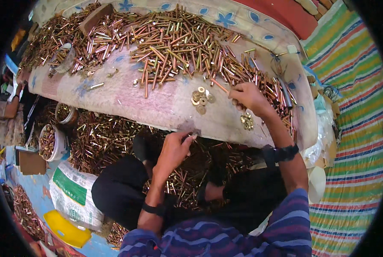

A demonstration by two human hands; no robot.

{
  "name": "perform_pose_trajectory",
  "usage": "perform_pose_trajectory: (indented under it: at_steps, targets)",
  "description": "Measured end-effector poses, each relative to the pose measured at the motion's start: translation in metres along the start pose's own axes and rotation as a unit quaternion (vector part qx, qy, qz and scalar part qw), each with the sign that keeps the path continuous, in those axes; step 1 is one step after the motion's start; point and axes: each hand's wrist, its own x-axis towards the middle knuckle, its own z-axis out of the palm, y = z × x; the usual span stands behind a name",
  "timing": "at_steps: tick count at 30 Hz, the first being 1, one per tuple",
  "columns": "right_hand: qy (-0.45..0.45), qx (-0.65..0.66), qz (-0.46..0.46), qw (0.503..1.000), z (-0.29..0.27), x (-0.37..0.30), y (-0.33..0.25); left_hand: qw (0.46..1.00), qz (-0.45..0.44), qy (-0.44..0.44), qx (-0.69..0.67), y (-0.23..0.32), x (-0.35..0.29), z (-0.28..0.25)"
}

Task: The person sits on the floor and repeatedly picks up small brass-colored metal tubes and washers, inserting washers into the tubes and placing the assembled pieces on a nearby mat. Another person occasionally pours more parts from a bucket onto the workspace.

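Brass-coloured bolts fill a white bucket on the floor at the person's left, and a smaller round tin just above it holds more. A clear cup sits among the heap of long bolts on the padded board. The right hand reaches out over the board, fingers pinched round one long bolt, beside a small cluster of washers. The left hand hovers below the board's edge, fingertips pressed together on something small and pale that I cannot make out.
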Motion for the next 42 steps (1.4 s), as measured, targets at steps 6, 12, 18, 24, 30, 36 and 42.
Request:
perform_pose_trajectory:
  at_steps: [6,12,18,24,30,36,42]
  targets:
    - [-0.163,-0.001,0.021,0.986,0.011,-0.065,-0.007,0.994,0.075,0.07,-0.032,0.006,-0.005,0.009]
    - [-0.246,0.008,0.037,0.969,0.021,-0.08,-0.018,0.93,0.346,0.088,0.09,-0.006,0.008,0.014]
    - [-0.097,0.02,-0.051,0.994,0.028,-0.032,0.003,0.997,0.053,0.05,-0.03,-0.007,-0.002,0.013]
    - [0.107,-0.23,-0.128,0.959,0.066,0.02,0.036,0.996,0.016,0.069,-0.049,-0.002,0.0,0.009]
    - [0.103,-0.212,-0.128,0.963,0.064,0.015,0.035,0.995,0.018,0.067,-0.078,-0.008,0.002,0.01]
    - [0.065,-0.092,-0.102,0.988,0.06,-0.004,0.021,0.996,0.0,0.069,-0.053,-0.008,0.001,0.011]
    - [-0.052,0.121,-0.074,0.989,0.048,-0.046,0.01,0.998,0.003,0.054,-0.014,-0.015,0.004,0.017]
